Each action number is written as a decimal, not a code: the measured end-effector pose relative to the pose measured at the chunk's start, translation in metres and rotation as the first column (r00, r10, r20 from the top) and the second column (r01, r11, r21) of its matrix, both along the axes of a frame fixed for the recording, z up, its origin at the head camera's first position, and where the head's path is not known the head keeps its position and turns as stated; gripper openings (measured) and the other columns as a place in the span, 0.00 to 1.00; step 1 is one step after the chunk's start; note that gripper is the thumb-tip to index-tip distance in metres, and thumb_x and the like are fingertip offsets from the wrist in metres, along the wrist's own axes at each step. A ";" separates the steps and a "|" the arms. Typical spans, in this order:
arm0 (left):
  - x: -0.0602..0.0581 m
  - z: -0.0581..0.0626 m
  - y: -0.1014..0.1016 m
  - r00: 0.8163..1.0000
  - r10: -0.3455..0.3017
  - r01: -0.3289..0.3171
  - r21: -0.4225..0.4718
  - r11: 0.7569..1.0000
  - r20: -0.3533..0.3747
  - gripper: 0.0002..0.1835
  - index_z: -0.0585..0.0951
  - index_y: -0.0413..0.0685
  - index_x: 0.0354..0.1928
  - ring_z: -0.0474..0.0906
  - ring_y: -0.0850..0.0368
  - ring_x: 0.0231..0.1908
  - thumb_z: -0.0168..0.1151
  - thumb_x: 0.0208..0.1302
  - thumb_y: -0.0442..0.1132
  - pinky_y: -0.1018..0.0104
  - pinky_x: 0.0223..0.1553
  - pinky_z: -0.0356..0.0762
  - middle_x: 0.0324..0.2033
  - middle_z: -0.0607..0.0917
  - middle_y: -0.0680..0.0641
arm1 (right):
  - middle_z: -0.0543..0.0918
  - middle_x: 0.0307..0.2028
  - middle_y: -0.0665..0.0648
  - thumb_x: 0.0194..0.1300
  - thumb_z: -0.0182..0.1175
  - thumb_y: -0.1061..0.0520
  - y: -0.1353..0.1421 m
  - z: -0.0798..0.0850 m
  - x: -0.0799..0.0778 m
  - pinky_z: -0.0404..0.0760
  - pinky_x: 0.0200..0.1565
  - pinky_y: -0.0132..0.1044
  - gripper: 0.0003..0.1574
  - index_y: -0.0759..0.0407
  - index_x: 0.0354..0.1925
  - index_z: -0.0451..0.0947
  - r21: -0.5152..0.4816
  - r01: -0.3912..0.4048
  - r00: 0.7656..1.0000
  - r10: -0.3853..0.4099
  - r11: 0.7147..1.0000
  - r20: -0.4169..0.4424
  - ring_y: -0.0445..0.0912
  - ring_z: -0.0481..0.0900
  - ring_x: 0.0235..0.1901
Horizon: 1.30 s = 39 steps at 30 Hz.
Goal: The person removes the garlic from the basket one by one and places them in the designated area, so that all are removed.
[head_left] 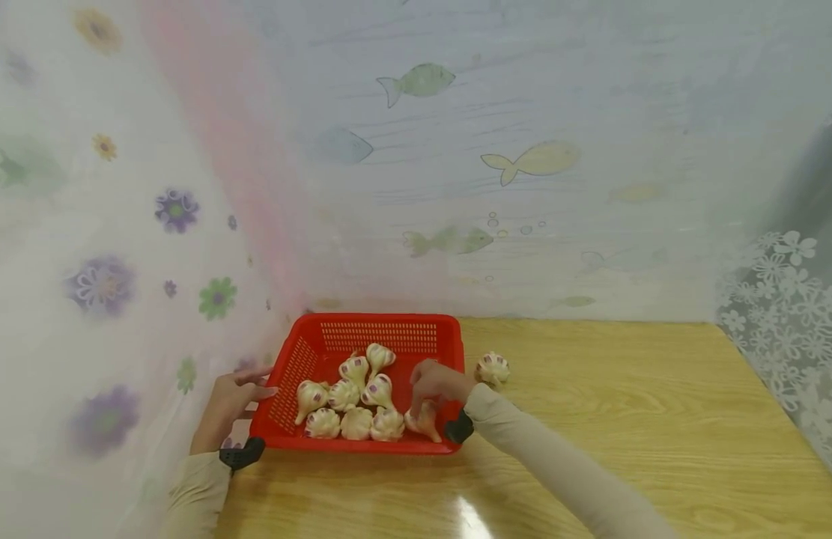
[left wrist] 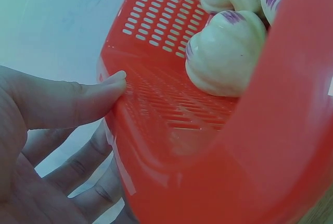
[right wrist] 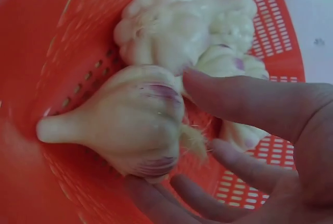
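Note:
Several garlic bulbs [head_left: 344, 394], pale with purple streaks, lie in a red plastic basket [head_left: 389, 320] with slotted walls. My left hand [head_left: 228, 403] holds the basket's left wall, thumb [left wrist: 96, 96] over the rim and the other fingers outside. Inside the right end, my right hand [head_left: 439, 382] reaches down over a single garlic bulb [right wrist: 132, 122]. Thumb and fingers stand spread around its root end, with fingertips [right wrist: 140, 187] right at its lower side. That bulb lies on its side, its stem against the basket wall.
Another garlic bulb [head_left: 493, 368] sits on the wooden table [head_left: 618, 419], just right of the basket. Behind the table rises a wall covering [head_left: 523, 247] with printed fish. A flowered wall covering [head_left: 119, 314] stands close on the left, near my left hand.

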State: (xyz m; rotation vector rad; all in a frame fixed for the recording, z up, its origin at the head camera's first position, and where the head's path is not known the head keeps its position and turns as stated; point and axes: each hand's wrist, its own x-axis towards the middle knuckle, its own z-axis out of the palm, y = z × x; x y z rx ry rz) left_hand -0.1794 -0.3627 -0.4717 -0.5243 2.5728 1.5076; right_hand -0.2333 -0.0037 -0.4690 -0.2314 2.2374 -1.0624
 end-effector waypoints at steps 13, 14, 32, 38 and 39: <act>0.002 -0.003 -0.001 1.000 0.003 -0.003 0.010 1.000 0.012 0.31 0.73 0.41 0.63 0.79 0.49 0.38 0.65 0.56 0.42 0.51 0.38 0.82 0.47 0.78 0.38 | 0.68 0.14 0.49 0.46 0.66 0.69 -0.003 -0.017 0.001 0.73 0.23 0.37 0.15 0.59 0.15 0.71 -0.010 -0.121 0.993 0.121 0.993 0.008 0.43 0.67 0.17; 0.003 -0.004 0.000 1.000 0.005 -0.005 0.008 1.000 0.014 0.31 0.73 0.41 0.63 0.79 0.49 0.38 0.65 0.56 0.42 0.51 0.38 0.82 0.47 0.78 0.38 | 0.67 0.13 0.49 0.47 0.66 0.68 -0.003 -0.017 0.002 0.72 0.23 0.37 0.17 0.58 0.12 0.70 -0.017 -0.121 0.993 0.121 0.993 0.007 0.43 0.66 0.17; 0.000 -0.002 0.000 1.000 0.014 -0.014 0.001 1.000 0.000 0.31 0.73 0.40 0.62 0.80 0.52 0.36 0.66 0.56 0.42 0.52 0.38 0.82 0.46 0.79 0.38 | 0.77 0.40 0.54 0.50 0.68 0.59 0.013 -0.006 -0.004 0.78 0.41 0.44 0.21 0.63 0.43 0.76 -0.296 -0.084 0.996 0.075 0.951 -0.043 0.48 0.74 0.37; 0.001 -0.001 0.001 1.000 0.014 -0.014 -0.006 1.000 0.015 0.32 0.72 0.40 0.63 0.79 0.50 0.38 0.66 0.56 0.42 0.51 0.39 0.81 0.48 0.78 0.37 | 0.76 0.44 0.58 0.56 0.64 0.60 0.021 0.003 -0.007 0.81 0.42 0.50 0.21 0.66 0.48 0.73 -0.405 -0.065 0.998 0.068 0.912 -0.008 0.47 0.78 0.32; 0.001 -0.001 0.001 1.000 0.015 -0.015 -0.005 1.000 0.017 0.32 0.72 0.40 0.63 0.79 0.50 0.38 0.66 0.56 0.42 0.51 0.39 0.81 0.48 0.78 0.37 | 0.76 0.45 0.58 0.57 0.63 0.60 0.022 0.004 -0.007 0.80 0.43 0.51 0.22 0.67 0.49 0.73 -0.417 -0.064 0.998 0.068 0.907 -0.004 0.48 0.78 0.33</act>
